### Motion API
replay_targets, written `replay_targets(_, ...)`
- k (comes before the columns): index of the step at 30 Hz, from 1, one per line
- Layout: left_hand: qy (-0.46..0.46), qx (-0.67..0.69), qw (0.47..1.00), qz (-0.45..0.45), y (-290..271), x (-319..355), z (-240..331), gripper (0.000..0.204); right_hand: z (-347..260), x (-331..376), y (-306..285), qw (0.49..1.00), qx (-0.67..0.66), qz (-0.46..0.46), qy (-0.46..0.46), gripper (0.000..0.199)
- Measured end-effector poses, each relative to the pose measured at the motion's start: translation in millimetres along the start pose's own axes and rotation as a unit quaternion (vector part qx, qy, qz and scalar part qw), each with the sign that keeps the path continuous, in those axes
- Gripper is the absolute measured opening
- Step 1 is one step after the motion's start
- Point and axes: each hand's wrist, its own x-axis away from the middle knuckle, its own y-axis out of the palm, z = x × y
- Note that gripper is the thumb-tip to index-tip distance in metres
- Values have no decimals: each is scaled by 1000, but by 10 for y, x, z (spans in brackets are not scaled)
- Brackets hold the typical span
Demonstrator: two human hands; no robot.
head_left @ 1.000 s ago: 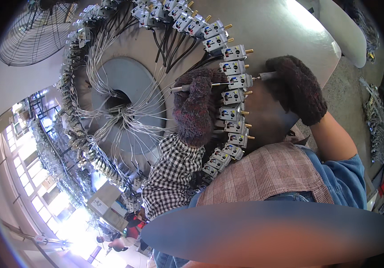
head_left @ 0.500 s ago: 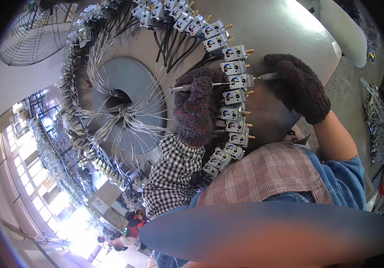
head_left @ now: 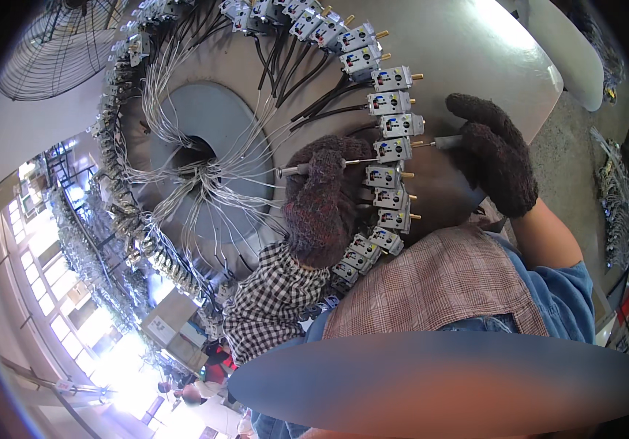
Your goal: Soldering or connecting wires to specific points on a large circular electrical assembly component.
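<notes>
Both hands wear dark knitted gloves. My left hand (head_left: pixel 318 197) is closed round a thin metal rod-like tool (head_left: pixel 359 161), perhaps a screwdriver, pointing right. Its tip reaches the inner side of a small metal box, a thermostat-like unit (head_left: pixel 392 150). On the outer side, my right hand (head_left: pixel 497 154) grips a grey-handled tool (head_left: pixel 447 142). That tool's thin tip meets the unit's brass stem. Just beyond, a neighbouring unit (head_left: pixel 402 125) sticks out slightly from the row. My left glove hides part of the cables behind it.
Similar units curve round a grey disc (head_left: pixel 248 124) with a central hole, where many thin silvery wires (head_left: pixel 212 179) gather. Black cables (head_left: pixel 329 99) run inward. A wire-cage fan (head_left: pixel 58 55) stands at far left, a pale tabletop (head_left: pixel 468 44) at far right. My checked apron (head_left: pixel 431 282) sits close to the row.
Both hands, with their tools, have shifted one unit nearer to me along the row. The view has moved slightly too.
</notes>
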Motion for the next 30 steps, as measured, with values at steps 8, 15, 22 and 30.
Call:
replay_targets(8,16,-15,1000,9,-3,-52,-42,41,-64,29,51,998,29,-48,-31,41)
replay_targets(15,29,-27,999,8,-48,-75,-82,37,105,-54,-39,986,55,-97,-126,48)
replay_targets(22,41,-25,999,-1,-38,-89,-72,38,-43,11,31,983,91,-79,-135,39)
replay_targets(30,51,4,997,50,126,-95,-45,48,-63,-9,41,987,69,-87,-117,43)
